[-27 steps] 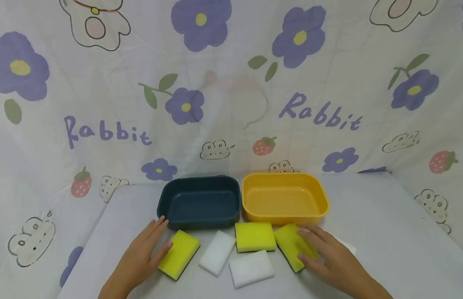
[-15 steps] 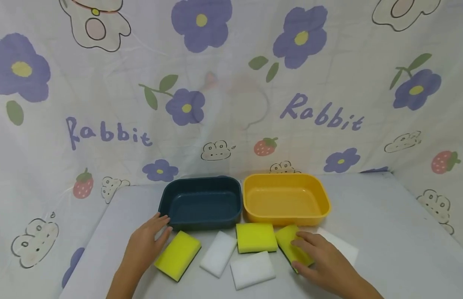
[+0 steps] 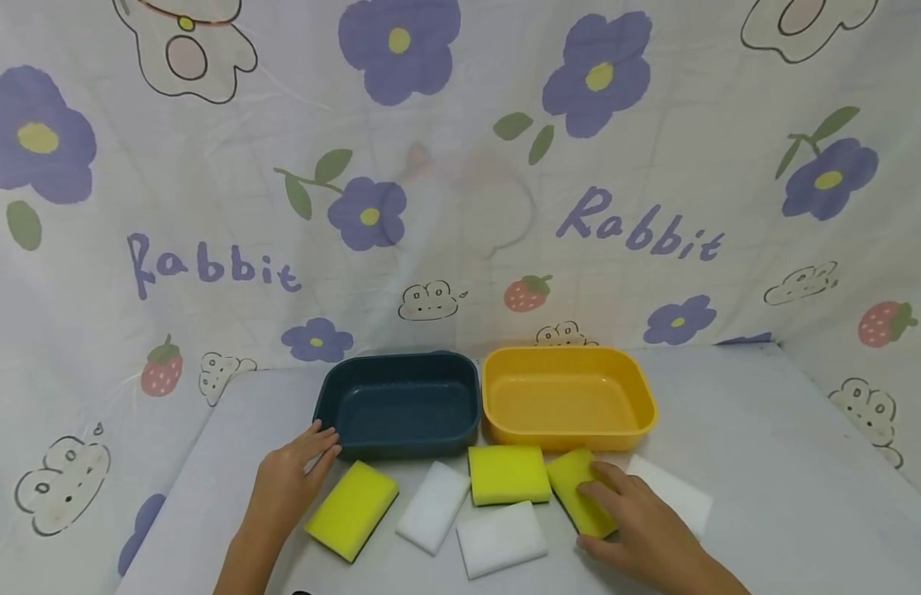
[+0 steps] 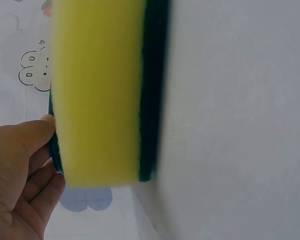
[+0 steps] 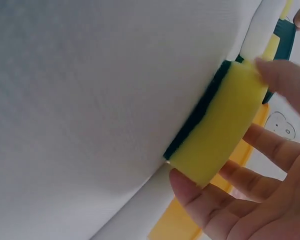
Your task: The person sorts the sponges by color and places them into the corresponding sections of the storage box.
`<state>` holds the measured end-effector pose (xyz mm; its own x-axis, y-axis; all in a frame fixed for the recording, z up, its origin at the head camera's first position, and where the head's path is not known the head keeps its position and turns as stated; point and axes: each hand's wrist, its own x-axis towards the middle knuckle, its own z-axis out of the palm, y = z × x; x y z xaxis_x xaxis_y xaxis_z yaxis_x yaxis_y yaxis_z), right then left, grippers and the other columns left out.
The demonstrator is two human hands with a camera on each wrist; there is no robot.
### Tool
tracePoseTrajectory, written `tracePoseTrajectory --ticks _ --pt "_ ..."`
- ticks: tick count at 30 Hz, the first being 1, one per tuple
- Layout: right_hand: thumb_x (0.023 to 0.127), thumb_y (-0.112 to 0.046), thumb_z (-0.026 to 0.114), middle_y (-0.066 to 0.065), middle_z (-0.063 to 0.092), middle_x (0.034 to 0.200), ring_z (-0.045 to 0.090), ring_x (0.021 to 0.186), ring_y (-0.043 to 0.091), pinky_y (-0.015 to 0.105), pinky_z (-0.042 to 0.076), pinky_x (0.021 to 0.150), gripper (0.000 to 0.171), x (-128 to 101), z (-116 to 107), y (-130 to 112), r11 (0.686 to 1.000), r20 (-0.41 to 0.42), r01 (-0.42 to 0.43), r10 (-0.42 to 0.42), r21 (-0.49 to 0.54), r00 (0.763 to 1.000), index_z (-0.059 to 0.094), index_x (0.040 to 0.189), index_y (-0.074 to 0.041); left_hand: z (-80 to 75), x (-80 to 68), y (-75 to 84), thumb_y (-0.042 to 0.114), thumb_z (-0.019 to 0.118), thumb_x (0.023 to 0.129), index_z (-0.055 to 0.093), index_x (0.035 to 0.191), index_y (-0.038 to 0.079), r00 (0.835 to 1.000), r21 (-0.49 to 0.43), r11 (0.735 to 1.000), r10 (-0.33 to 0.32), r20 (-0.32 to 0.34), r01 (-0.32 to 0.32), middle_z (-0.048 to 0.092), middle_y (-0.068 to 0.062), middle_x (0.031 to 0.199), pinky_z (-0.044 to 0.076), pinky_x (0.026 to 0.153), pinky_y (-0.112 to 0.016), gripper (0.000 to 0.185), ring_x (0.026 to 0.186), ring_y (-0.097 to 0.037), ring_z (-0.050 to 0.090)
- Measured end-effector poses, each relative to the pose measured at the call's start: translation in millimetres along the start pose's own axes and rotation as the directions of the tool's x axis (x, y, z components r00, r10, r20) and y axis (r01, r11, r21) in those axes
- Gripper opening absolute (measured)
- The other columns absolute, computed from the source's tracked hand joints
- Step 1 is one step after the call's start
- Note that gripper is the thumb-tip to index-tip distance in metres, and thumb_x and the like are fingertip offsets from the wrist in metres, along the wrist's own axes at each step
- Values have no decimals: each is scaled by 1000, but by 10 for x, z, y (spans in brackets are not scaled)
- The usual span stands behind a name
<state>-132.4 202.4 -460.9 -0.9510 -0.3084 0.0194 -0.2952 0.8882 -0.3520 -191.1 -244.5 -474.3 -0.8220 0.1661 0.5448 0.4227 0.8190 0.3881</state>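
Plainly rectangular, foamy yellow sponge

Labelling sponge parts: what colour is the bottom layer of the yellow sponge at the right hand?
Bottom layer is dark green; clearest in the right wrist view.

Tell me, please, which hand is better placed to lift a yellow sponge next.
Probably the right hand: its fingers span one yellow sponge, while the left hand is at the dark tray.
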Motion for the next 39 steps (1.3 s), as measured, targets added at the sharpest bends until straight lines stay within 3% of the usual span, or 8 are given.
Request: tracePoseTrajectory --ticks 6,12,19,24,31,39 --pt "76 -27 87 13 52 143 57 117 30 50 51 97 48 -27 -16 10 998 -46 56 -57 -19 997 69 120 -16 30 -9 -59 2 82 82 75 110 -3 1000 -41 999 -6 4 6 72 -14 114 54 88 -47 30 119 -34 62" --pt "73 -18 85 14 54 139 58 116 30 48 52 96 47 -76 -94 37 987 -144 155 -158 -32 977 68 117 -14 6 -42 -67 6 82 83 75 110 -2 1000 -12 1000 -24 10 24 71 -14 117 53 88 -49 30 121 -36 60" --pt "72 -14 82 12 56 138 58 115 32 51 53 92 47 -102 -355 31 984 -162 177 -178 -22 971 66 117 -16 -5 -42 -77 3 81 83 75 111 -2 1000 -27 1000 14 2 -14 71 -15 116 54 87 -48 29 118 -37 61" --pt "75 -14 78 5 55 138 56 120 27 49 53 94 44 -71 -507 -33 977 -128 215 -214 -5 968 65 116 -22 -8 -28 -89 0 81 82 74 113 -2 1000 -44 999 21 14 -20 71 -13 117 54 86 -46 32 118 -34 61" --pt "76 -8 75 4 55 140 55 123 26 49 52 97 45 197 -629 -159 937 -118 340 -330 79 937 63 118 -21 -8 -9 -92 -1 81 82 74 114 -1 999 -52 998 42 1 -42 71 -13 116 55 85 -45 32 117 -34 62" --pt "80 -8 72 6 49 148 46 133 27 49 45 106 44 669 -596 -339 926 -7 355 -357 130 934 63 122 -18 -7 -15 -85 -2 81 81 75 112 -2 1000 -57 998 23 0 -23 72 -14 114 55 85 -46 32 116 -34 63"
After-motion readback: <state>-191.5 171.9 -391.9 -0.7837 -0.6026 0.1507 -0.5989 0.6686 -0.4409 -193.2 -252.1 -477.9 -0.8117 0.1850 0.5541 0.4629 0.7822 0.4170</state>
